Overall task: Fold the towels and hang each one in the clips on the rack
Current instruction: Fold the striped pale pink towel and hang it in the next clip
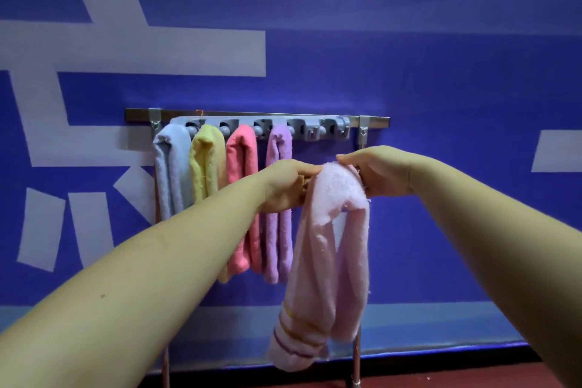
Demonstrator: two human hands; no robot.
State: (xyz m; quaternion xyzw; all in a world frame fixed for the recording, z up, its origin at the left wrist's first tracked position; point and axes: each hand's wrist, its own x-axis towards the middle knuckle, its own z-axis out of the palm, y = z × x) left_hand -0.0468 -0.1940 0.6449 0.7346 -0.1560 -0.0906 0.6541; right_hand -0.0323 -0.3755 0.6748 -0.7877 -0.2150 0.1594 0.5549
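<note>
blue wall [409,79] — pink towel [333,249] between fingers [345,158]

Both hands, left hand [285,186] and right hand [382,173], grip the fold of a pale pink towel [330,261] below the grey clip rack [261,126], where blue, yellow, coral and purple towels hang.

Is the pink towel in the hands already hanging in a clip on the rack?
No. Both hands, left and right, hold the pink towel below the rack.
</note>
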